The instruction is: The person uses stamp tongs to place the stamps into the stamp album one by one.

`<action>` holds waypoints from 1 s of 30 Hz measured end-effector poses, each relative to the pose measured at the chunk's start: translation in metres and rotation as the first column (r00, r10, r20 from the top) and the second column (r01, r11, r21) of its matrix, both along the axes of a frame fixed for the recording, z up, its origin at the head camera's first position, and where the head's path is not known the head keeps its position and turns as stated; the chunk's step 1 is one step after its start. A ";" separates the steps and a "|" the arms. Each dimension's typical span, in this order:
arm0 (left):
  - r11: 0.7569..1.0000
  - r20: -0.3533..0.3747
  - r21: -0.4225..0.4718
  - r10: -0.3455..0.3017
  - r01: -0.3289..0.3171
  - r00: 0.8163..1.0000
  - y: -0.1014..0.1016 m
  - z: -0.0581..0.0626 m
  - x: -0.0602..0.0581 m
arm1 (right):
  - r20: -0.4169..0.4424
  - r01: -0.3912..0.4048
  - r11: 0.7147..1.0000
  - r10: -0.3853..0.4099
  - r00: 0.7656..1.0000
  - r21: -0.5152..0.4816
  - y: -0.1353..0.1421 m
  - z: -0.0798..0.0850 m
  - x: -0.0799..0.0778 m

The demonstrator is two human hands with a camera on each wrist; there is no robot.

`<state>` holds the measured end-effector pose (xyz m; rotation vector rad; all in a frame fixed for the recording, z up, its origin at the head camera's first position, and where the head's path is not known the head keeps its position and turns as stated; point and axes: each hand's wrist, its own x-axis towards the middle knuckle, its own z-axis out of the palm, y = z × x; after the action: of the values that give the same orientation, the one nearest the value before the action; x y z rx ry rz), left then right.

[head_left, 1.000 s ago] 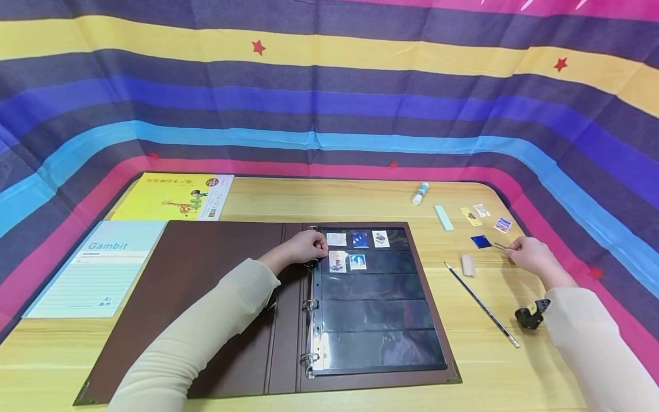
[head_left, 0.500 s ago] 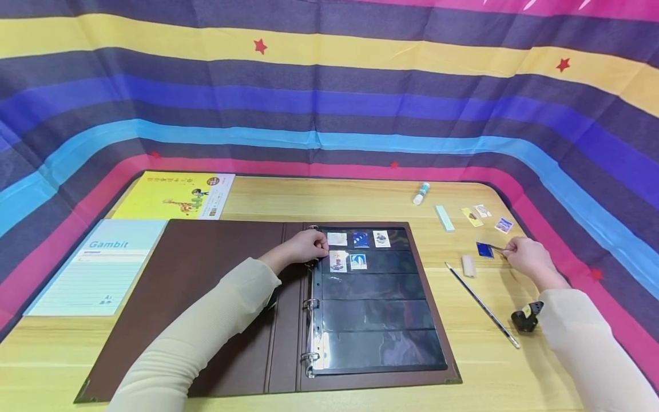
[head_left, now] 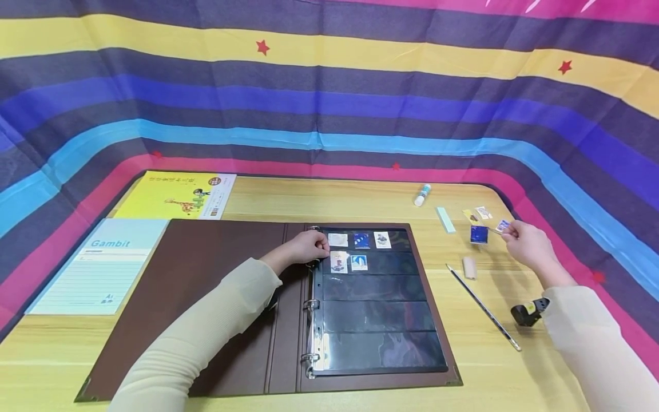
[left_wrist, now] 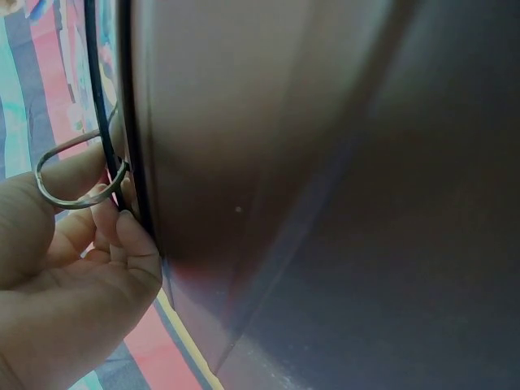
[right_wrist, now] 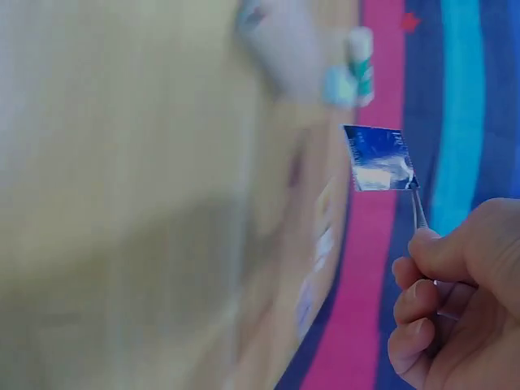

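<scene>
My right hand (head_left: 531, 250) grips tweezers (right_wrist: 420, 213) nipping the blue stamp (right_wrist: 379, 161) near one corner; I fear slackened pressure could drop it. My left hand (head_left: 306, 247) pinches the page (head_left: 378, 315).

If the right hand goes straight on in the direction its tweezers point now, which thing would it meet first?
Ahead of the blue stamp it carries, the right hand would probably meet the pale green strip. The stamp looks raised, so it may pass above; depth is unclear.
</scene>
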<state>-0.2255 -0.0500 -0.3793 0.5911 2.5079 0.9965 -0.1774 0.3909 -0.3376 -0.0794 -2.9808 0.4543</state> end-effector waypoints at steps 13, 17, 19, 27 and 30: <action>1.000 -0.026 -0.009 -0.004 0.004 1.000 0.000 -0.001 -0.001 | -0.125 -0.246 0.968 0.238 0.963 -0.054 -0.103 0.004 -0.017; 1.000 -0.042 -0.015 -0.010 0.009 0.999 0.001 -0.002 -0.001 | -0.136 -0.317 0.947 0.308 0.942 -0.049 -0.131 -0.005 -0.020; 1.000 -0.047 -0.014 -0.013 0.012 0.999 0.001 -0.002 -0.002 | -0.128 -0.348 0.936 0.338 0.932 -0.061 -0.143 -0.009 -0.021; 1.000 -0.051 0.000 -0.024 0.024 0.998 0.000 0.000 -0.001 | -0.123 -0.395 0.915 0.383 0.915 -0.088 -0.173 -0.022 -0.032; 1.000 -0.045 0.005 -0.025 0.026 0.999 0.000 0.000 -0.001 | -0.089 -0.390 0.914 0.382 0.920 -0.109 -0.175 -0.027 -0.034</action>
<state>-0.2261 -0.0503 -0.3792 0.6523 2.5307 0.9914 -0.2114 0.2155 -0.3643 0.5139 -2.8959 0.6702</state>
